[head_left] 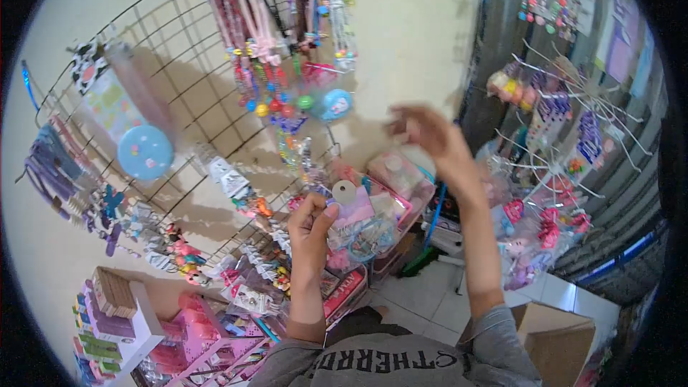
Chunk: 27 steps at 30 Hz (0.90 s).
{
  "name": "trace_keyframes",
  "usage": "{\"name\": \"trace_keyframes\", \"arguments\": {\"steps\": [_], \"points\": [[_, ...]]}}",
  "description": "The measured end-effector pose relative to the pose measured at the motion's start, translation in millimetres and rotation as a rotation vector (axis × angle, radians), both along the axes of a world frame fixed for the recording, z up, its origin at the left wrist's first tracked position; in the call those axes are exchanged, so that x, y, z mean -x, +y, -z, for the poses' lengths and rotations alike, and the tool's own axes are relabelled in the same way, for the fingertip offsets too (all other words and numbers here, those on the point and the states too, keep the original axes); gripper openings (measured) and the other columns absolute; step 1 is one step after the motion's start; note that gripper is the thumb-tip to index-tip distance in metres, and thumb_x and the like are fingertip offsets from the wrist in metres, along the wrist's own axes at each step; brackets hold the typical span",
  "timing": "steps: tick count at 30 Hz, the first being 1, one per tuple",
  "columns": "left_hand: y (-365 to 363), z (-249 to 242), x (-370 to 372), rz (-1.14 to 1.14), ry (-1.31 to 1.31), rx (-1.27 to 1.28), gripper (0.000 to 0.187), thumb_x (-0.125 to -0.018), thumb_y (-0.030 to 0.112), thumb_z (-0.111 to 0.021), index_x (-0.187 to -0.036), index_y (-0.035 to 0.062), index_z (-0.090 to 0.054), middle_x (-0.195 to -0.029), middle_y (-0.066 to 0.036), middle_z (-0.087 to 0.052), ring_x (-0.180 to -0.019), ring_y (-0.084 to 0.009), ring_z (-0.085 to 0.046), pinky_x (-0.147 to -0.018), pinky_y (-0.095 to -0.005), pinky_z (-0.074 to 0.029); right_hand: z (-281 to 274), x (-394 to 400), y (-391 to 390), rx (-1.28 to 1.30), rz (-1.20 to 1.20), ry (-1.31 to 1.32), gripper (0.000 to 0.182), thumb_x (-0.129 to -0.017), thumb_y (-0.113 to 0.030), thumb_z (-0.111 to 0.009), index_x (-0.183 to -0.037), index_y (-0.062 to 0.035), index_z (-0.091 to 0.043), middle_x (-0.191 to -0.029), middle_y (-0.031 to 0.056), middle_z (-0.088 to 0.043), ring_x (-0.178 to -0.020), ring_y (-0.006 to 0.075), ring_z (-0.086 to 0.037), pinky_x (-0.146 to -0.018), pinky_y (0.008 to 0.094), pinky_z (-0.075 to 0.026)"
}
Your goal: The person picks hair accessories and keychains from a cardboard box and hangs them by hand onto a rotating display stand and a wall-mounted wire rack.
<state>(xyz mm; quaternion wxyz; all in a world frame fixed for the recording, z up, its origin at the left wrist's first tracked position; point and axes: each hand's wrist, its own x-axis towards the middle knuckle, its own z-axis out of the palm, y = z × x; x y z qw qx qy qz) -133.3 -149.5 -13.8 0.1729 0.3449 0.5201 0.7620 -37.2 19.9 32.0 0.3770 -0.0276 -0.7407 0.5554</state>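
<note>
My left hand (309, 233) is closed, thumb and fingers pinching the edge of a lavender hang card (356, 208) with a round hole at its top. Below the card shows a clear pouch of pale blue and white pieces (369, 239), overlapping it in this view. My right hand (436, 145) is raised to the upper right of the card, a little blurred, its fingers bent and apart with nothing visible in them. Behind it sits a clear tub with pinkish contents (400, 174).
A black wire grid (204, 50) on the wall carries beaded hair ties (272, 86), blue round cases (145, 152) and clips. White wire racks (555, 165) with packaged accessories hang at right. Pink baskets (204, 340) stand lower left, a cardboard box (555, 337) lower right.
</note>
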Motion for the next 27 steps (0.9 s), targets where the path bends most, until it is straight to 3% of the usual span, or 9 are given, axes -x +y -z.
{"name": "trace_keyframes", "arguments": {"steps": [4,10,14,16,18,20,22,25,27], "points": [[21.4,19.9,-16.9,0.071,-0.046,-0.019,0.011,-0.074,0.009,-0.051,-0.067,0.0046,-0.044,-0.061,0.006,-0.036,-0.057,-0.0018,-0.030,-0.050,-0.0165,-0.022,55.6,-46.3,-31.0,0.263,-0.088,-0.086,0.030,-0.076,-0.015,-0.052,-0.100,0.0015,-0.046,-0.090,0.0070,-0.053,-0.081,0.0145,-0.051,-0.068,0.0253,-0.041],[54.7,51.3,-49.5,0.300,-0.095,0.098,0.011,-0.073,0.011,-0.053,-0.069,0.0043,-0.045,-0.062,0.006,-0.038,-0.059,-0.0025,-0.033,-0.053,-0.0164,-0.026,97.2,-96.3,-52.0,0.344,0.191,-0.120,0.024,-0.068,-0.005,-0.061,-0.089,0.0014,-0.051,-0.076,0.0006,-0.053,-0.066,0.0050,-0.048,-0.056,0.0197,-0.041],[69.4,39.4,-90.6,0.358,-0.080,-0.005,0.015,-0.075,0.012,-0.051,-0.084,0.0027,-0.044,-0.076,-0.001,-0.046,-0.074,-0.0085,-0.043,-0.067,-0.0219,-0.033,92.6,-127.7,-62.4,0.533,0.381,-0.036,0.022,-0.068,-0.005,-0.061,-0.087,0.0019,-0.052,-0.075,0.0008,-0.053,-0.063,0.0038,-0.047,-0.048,0.0185,-0.041],[77.0,43.2,-116.1,0.337,-0.097,-0.120,0.022,-0.075,0.013,-0.051,-0.092,0.0016,-0.043,-0.085,-0.005,-0.048,-0.081,-0.0116,-0.045,-0.073,-0.0249,-0.034,94.8,-140.6,-69.3,0.441,0.712,0.128,0.022,-0.065,0.001,-0.060,-0.086,0.0018,-0.054,-0.073,0.0034,-0.054,-0.056,0.0069,-0.050,-0.042,0.0177,-0.040],[79.6,55.7,-133.5,0.256,0.280,-0.220,0.038,-0.076,0.016,-0.050,-0.106,-0.0017,-0.034,-0.100,-0.011,-0.044,-0.092,-0.0171,-0.044,-0.082,-0.0299,-0.032,101.7,-151.1,-70.7,0.384,0.895,0.213,0.019,-0.064,0.003,-0.060,-0.083,0.0011,-0.056,-0.071,0.0052,-0.055,-0.058,0.0096,-0.051,-0.045,0.0184,-0.040],[79.3,46.1,-156.9,0.469,0.287,-0.208,0.049,-0.074,0.018,-0.053,-0.110,-0.0056,-0.030,-0.105,-0.012,-0.040,-0.093,-0.0169,-0.042,-0.083,-0.0289,-0.031,102.9,-160.4,-72.2,-0.380,1.424,0.096,0.020,-0.061,0.004,-0.059,-0.081,-0.0007,-0.058,-0.076,0.0084,-0.055,-0.061,0.0142,-0.051,-0.050,0.0222,-0.041],[81.0,48.6,-176.6,0.728,0.099,-0.194,0.044,-0.074,0.016,-0.054,-0.108,-0.0058,-0.035,-0.094,-0.009,-0.046,-0.084,-0.0116,-0.044,-0.074,-0.0239,-0.036,96.5,-161.2,-85.6,-0.314,1.455,0.053,0.025,-0.058,0.004,-0.059,-0.081,-0.0027,-0.059,-0.081,0.0103,-0.054,-0.065,0.0209,-0.051,-0.056,0.0267,-0.041],[86.6,45.9,-180.8,0.790,0.090,0.006,0.030,-0.077,0.013,-0.050,-0.100,-0.0058,-0.043,-0.079,-0.004,-0.049,-0.072,-0.0060,-0.043,-0.063,-0.0190,-0.036,99.6,-166.4,-87.1,-0.598,1.501,-0.083,0.030,-0.055,-0.003,-0.062,-0.085,-0.0036,-0.059,-0.089,0.0088,-0.054,-0.072,0.0225,-0.049,-0.063,0.0288,-0.040],[94.9,48.1,-183.3,0.794,0.045,-0.006,0.024,-0.079,0.011,-0.047,-0.097,-0.0050,-0.045,-0.074,-0.002,-0.049,-0.068,-0.0044,-0.041,-0.059,-0.0183,-0.035,93.1,-172.1,-91.9,-0.520,1.436,-0.093,0.029,-0.056,-0.003,-0.062,-0.085,-0.0033,-0.059,-0.089,0.0092,-0.053,-0.072,0.0222,-0.049,-0.063,0.0287,-0.040]]}}
